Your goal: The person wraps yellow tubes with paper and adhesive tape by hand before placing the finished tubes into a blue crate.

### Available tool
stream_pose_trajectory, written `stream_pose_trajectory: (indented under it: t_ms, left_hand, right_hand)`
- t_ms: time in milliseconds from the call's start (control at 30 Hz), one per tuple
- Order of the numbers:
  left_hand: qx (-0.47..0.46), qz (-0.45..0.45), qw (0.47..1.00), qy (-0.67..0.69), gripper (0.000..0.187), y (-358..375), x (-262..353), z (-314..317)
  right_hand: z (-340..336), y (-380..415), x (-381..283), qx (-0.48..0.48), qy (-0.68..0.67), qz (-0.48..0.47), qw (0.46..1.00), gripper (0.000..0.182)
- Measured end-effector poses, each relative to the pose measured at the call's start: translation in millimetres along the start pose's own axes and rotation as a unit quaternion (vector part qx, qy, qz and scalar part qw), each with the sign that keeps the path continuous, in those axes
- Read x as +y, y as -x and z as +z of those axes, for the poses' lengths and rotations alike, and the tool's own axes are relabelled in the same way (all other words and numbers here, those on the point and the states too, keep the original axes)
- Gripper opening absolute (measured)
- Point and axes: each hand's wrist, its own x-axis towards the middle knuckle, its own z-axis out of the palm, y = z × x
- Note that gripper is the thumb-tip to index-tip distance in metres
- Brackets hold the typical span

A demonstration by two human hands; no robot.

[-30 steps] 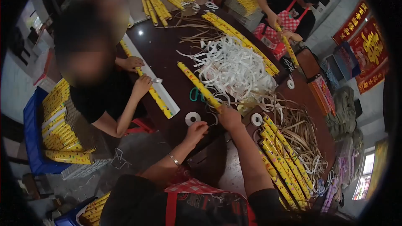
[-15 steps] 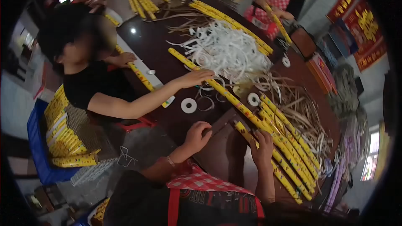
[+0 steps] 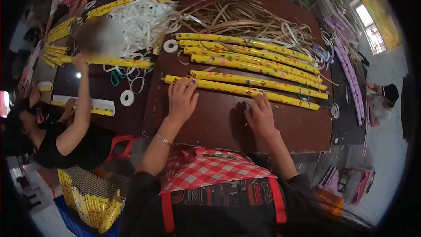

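Note:
Several yellow tubes with a colourful print lie side by side on the brown table before me. My left hand [image 3: 182, 100] rests flat near the left end of the closest yellow tube [image 3: 228, 88], fingers stretched over it. Toward the right half of the same tube, my right hand [image 3: 260, 116] touches its near side with the fingertips, thumb held apart. Neither hand is wrapped around the tube. Just behind it lies another yellow tube [image 3: 258, 82], with more yellow tubes [image 3: 245, 55] further back.
Brown strips [image 3: 237, 15] and tangled white strips [image 3: 142, 24] are heaped behind the tubes. White tape rolls [image 3: 127, 98] lie on the table [image 3: 210, 123]. At left, a co-worker's arm [image 3: 81, 92] reaches over a yellow tube [image 3: 120, 62]. A box of yellow tubes [image 3: 90, 202] stands lower left.
My view has swung right. My left hand has come from the table edge onto the closest tube; my right stays at it. The co-worker's reaching arm and long tube have shifted away from my tubes.

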Motion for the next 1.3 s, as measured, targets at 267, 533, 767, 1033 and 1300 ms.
stream_pose_trajectory:
  t_ms: [267,533,767,1033,1300]
  left_hand:
    - [-0.105,0.019,0.987,-0.121,0.042,-16,-7,17]
    - [-0.089,0.021,0.978,-0.189,0.046,18,8,23]
    - [-0.105,-0.143,0.935,-0.306,0.066,45,19,11]
    - [-0.135,0.064,0.983,-0.110,0.056,4,187,128]
    - [-0.083,0.114,0.986,-0.093,0.044,-1,185,135]
  right_hand:
    - [-19,51,99,0.007,0.107,0.088,0.990,0.039]
    - [-19,61,153,0.025,0.047,0.022,0.998,0.039]
    - [-16,67,162,0.047,0.029,-0.024,0.998,0.041]
    - [-11,67,141,0.043,0.030,0.003,0.999,0.045]
    - [-14,90,154,0.067,0.034,-0.018,0.997,0.048]
